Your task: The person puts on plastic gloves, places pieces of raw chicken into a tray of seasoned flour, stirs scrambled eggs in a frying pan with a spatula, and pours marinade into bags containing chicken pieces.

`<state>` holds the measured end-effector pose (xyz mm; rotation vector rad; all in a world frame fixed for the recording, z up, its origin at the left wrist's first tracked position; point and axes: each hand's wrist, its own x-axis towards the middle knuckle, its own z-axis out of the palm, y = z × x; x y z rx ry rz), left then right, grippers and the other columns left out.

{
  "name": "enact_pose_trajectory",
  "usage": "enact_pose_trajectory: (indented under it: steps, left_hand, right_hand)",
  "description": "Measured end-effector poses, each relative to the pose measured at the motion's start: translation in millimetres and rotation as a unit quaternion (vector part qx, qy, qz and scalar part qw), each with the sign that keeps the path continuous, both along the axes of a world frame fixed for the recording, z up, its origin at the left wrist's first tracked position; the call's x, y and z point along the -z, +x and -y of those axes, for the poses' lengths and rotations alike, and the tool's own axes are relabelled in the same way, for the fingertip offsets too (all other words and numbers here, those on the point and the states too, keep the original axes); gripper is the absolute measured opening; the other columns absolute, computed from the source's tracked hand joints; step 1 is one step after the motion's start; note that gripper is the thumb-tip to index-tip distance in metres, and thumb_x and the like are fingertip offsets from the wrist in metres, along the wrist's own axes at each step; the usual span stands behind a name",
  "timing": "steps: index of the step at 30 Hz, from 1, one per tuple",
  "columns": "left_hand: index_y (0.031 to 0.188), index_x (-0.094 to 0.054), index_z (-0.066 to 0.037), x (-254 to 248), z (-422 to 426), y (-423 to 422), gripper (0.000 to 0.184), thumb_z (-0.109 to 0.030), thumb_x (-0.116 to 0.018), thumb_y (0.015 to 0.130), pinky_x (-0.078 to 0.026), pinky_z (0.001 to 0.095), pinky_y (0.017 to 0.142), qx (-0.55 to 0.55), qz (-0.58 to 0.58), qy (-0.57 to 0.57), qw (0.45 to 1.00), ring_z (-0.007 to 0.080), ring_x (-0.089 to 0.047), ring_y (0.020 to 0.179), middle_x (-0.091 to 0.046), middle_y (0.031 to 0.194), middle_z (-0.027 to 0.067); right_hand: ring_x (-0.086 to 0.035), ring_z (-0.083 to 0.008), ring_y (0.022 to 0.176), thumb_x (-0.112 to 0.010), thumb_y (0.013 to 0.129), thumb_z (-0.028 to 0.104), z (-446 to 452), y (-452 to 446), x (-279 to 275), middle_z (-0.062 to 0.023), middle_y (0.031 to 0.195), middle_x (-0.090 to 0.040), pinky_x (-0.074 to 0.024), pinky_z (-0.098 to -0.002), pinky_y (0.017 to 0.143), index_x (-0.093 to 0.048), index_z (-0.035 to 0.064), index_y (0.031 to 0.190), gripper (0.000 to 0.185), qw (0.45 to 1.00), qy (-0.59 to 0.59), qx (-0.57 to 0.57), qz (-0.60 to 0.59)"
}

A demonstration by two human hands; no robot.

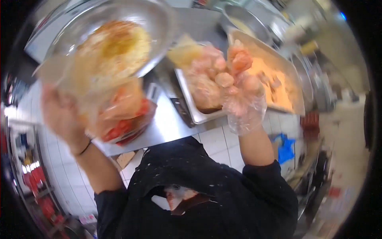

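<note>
Left hand at translucent sheet — gloved right hand near metal tray.

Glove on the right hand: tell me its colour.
The glove is clear and see-through, best seen in the head view.

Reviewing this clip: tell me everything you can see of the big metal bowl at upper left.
The large metal bowl is round, silvery and shiny, with sloping walls, its far edge cut off by the picture's top. It looks upright and holds a pale mix with orange-red patches and a yellow one near the middle. Blurred translucent material near the left hand hides its near-left part; whether they touch is unclear.
</note>
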<state>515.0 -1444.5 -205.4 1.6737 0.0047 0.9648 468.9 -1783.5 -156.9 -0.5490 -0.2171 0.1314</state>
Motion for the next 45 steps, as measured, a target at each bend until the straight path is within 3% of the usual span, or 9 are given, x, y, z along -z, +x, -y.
enact_pose_trajectory:
  steps: [3,12,16,27,29,33,40,43,45]
  left_hand:
    - [0.098,-0.052,0.002,22,-79,4,0.023,-0.016,-0.047,0.084,-0.037,0.0180,0.048,0.240,-0.054,-0.201,0.948,0.0070,-0.047,0.062,-0.053,0.086,0.0076]
    - [0.108,-0.048,0.005,-16,-27,-28,0.037,-0.020,-0.050,0.081,-0.045,0.0341,0.079,-0.313,0.061,0.609,0.727,0.0299,-0.054,0.090,-0.053,0.105,0.0186]
    - [0.109,-0.047,0.006,-30,9,-24,0.045,-0.020,-0.058,0.074,-0.045,0.0360,0.080,-0.248,-0.016,0.290,0.924,0.0330,-0.054,0.094,-0.053,0.105,0.0193]
    - [0.107,-0.047,0.003,-26,-7,-25,0.036,-0.026,-0.048,0.086,-0.043,0.0400,0.083,-0.157,0.009,0.521,0.839,0.0341,-0.051,0.099,-0.051,0.109,0.0199]
    - [0.109,-0.047,0.001,-20,-9,-25,0.035,-0.024,-0.048,0.085,-0.040,0.0391,0.084,-0.168,-0.039,0.461,0.871,0.0293,-0.049,0.100,-0.049,0.111,0.0169]
    - [0.090,-0.054,-0.003,-37,21,-23,0.017,-0.019,-0.049,0.086,-0.039,0.0254,0.055,0.002,-0.006,0.243,0.970,0.0141,-0.049,0.067,-0.054,0.075,0.0044]
    - [0.076,-0.052,-0.004,-52,25,-30,0.030,-0.030,-0.044,0.090,-0.032,0.0184,0.041,0.189,-0.024,-0.068,0.979,0.0042,-0.040,0.046,-0.044,0.055,-0.0039]
    - [0.082,-0.053,-0.004,-40,20,-10,0.028,-0.030,-0.044,0.090,-0.034,0.0179,0.041,0.180,0.109,0.006,0.978,0.0047,-0.043,0.046,-0.046,0.054,-0.0027]
    - [0.082,-0.053,-0.003,-37,27,-3,0.026,-0.027,-0.046,0.088,-0.036,0.0212,0.043,0.159,0.164,0.013,0.973,0.0083,-0.045,0.047,-0.048,0.055,0.0016]
  right_hand:
    - [-0.046,-0.0135,0.058,-0.046,0.085,0.012,87,-8,0,-0.0118,0.096,-0.051,-0.0429,-0.0204,0.042,-0.048,0.0041,0.101,0.018,0.990,-0.030,0.125,0.050]
    - [-0.044,-0.0110,0.060,-0.060,0.071,0.017,260,-5,15,0.0005,0.068,-0.049,-0.0381,-0.0249,0.055,-0.052,0.0075,0.075,0.013,0.581,-0.629,0.489,-0.169]
    - [-0.054,-0.0222,0.080,-0.054,0.074,0.035,276,23,42,-0.0062,0.085,-0.057,-0.0418,-0.0324,0.065,-0.056,0.0088,0.087,0.029,0.369,-0.853,0.309,-0.203]
    - [-0.042,-0.0268,0.113,-0.064,0.070,0.038,246,65,52,-0.0148,0.115,-0.049,-0.0368,-0.0385,0.090,-0.050,0.0140,0.115,0.053,0.273,-0.942,0.173,0.088]
    - [-0.057,-0.0268,0.087,-0.060,0.075,0.011,163,55,3,-0.0124,0.093,-0.058,-0.0443,-0.0329,0.079,-0.054,0.0027,0.103,0.030,0.573,-0.796,0.193,0.045]
    - [-0.057,-0.0243,0.087,-0.061,0.071,0.009,25,46,-33,-0.0103,0.096,-0.059,-0.0437,-0.0332,0.079,-0.057,0.0014,0.095,0.026,0.651,-0.652,0.060,0.385]
    - [-0.058,-0.0334,0.080,-0.054,0.065,0.007,-139,62,-41,-0.0194,0.087,-0.060,-0.0463,-0.0355,0.071,-0.061,0.0008,0.080,0.018,0.266,-0.716,-0.099,0.638]
    - [-0.053,-0.0307,0.062,-0.059,0.062,0.011,-162,67,-17,-0.0149,0.066,-0.055,-0.0442,-0.0351,0.059,-0.059,-0.0005,0.075,0.017,0.449,-0.699,-0.236,0.504]
    - [-0.054,-0.0299,0.062,-0.058,0.062,0.011,-171,68,-9,-0.0166,0.066,-0.056,-0.0446,-0.0343,0.058,-0.059,-0.0004,0.071,0.015,0.314,-0.751,-0.237,0.531]
